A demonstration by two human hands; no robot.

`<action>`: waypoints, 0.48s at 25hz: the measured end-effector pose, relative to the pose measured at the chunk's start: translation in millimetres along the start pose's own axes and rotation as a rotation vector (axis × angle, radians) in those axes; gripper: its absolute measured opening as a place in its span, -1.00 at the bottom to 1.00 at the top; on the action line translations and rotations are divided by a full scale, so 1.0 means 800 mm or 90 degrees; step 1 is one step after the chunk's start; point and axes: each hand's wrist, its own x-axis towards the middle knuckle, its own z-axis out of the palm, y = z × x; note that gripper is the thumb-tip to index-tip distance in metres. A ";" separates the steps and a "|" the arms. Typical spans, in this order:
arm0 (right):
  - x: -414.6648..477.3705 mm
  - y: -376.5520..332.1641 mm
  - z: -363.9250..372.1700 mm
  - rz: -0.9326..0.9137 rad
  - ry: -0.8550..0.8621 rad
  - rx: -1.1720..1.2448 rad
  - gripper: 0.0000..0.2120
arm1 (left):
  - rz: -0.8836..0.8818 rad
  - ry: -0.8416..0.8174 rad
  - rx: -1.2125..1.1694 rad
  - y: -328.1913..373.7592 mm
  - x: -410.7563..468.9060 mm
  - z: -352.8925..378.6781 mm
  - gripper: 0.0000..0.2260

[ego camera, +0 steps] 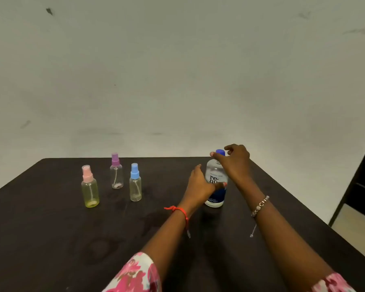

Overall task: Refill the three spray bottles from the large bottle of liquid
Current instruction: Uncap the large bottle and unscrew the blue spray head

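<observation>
The large clear bottle [215,175] with a white and dark blue label and a blue cap [220,152] stands upright on the dark table [51,239], right of centre. My left hand [199,186] wraps around its lower body. My right hand [234,160] sits at its top, fingers around the cap. Three small spray bottles stand to the left, all capped: a yellowish one with a pink sprayer [90,187], a clear one with a purple sprayer [116,171] farther back, and a clear one with a blue sprayer [135,183].
A pale wall [177,81] rises just behind the table's far edge. At the far right a dark frame or door [360,186] stands beside the table's right edge, with light floor below it.
</observation>
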 end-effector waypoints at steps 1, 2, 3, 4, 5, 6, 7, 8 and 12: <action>-0.001 -0.001 -0.001 -0.004 -0.014 -0.007 -0.62 | 0.005 0.007 -0.012 0.001 0.002 0.003 -0.21; -0.001 -0.001 -0.001 -0.014 -0.014 -0.012 -0.67 | 0.017 0.016 -0.022 0.000 0.006 0.005 -0.29; 0.000 0.001 -0.001 -0.017 -0.022 -0.012 -0.71 | 0.022 0.019 -0.030 -0.002 0.008 0.008 -0.37; 0.001 0.002 0.001 -0.014 -0.024 -0.005 -0.73 | 0.027 0.031 -0.041 -0.002 0.010 0.009 -0.41; 0.002 0.002 0.001 -0.010 -0.029 0.009 -0.74 | 0.029 0.031 -0.052 -0.002 0.012 0.011 -0.42; 0.002 0.001 -0.001 -0.012 -0.031 0.016 -0.74 | 0.028 0.031 -0.060 -0.002 0.011 0.012 -0.41; 0.003 0.001 -0.002 -0.017 -0.033 0.023 -0.74 | 0.026 0.033 -0.071 -0.002 0.014 0.013 -0.40; 0.004 0.001 -0.004 -0.022 -0.030 0.019 -0.75 | 0.026 0.040 -0.079 0.000 0.013 0.012 -0.40; 0.000 -0.002 -0.007 -0.042 -0.056 0.026 -0.78 | 0.039 0.065 -0.078 -0.002 0.013 0.016 -0.48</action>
